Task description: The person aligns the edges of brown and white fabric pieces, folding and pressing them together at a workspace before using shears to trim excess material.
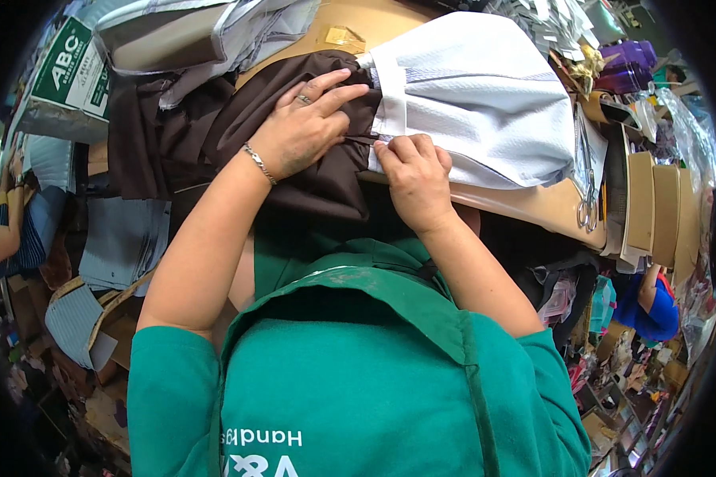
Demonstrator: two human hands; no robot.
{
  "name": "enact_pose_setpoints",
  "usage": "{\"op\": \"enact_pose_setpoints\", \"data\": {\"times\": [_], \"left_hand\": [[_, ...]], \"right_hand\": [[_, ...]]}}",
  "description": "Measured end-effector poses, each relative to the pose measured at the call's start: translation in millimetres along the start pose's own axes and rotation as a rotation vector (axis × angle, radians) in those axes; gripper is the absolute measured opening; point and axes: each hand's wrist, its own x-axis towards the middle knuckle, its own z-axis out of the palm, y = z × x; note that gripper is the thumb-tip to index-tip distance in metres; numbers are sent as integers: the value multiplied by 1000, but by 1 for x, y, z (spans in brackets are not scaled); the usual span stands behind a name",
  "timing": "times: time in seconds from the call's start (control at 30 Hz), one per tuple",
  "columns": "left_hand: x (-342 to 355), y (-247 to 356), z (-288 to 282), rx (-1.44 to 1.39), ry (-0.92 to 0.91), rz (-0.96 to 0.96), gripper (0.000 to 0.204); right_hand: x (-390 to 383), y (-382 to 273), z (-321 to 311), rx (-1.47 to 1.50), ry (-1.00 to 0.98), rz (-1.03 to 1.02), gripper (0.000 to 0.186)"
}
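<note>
A piece of white textured fabric [485,99] lies gathered on the table, a flat white band [389,91] running along its left edge. Dark brown cloth [254,103] meets that edge and spreads leftward in loose folds, partly hanging over the front of the table. My left hand [306,123] lies on the brown cloth close to the band, fingers stretched out and spread. At the band's near end, my right hand [415,179] is closed, its thumb and fingers pinching the edge of the white fabric. My palms hide part of the join.
Scissors [587,203] lie at the right end of the tan table [533,208], beside upright cardboard pieces [652,211]. Purple containers [624,67] and white scraps [545,24] stand behind. Far left are a clear-and-grey bag [163,40] and a green-white box [64,75]. Other people sit at both sides.
</note>
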Motion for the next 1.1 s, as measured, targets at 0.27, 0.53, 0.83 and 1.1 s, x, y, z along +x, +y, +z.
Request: {"op": "enact_pose_setpoints", "data": {"times": [0.27, 0.53, 0.83, 1.1], "left_hand": [[2, 15, -34, -105, 36, -155, 15], [-13, 35, 13, 33, -62, -239, 15], [-20, 36, 23, 18, 37, -218, 14], [-22, 37, 26, 13, 34, -229, 28]], "right_hand": [[-3, 0, -1, 29, -17, 34, 27], [-1, -1, 0, 15, -24, 30, 23], [-1, -3, -1, 26, -49, 67, 26], [-1, -2, -2, 30, -69, 77, 25]]}}
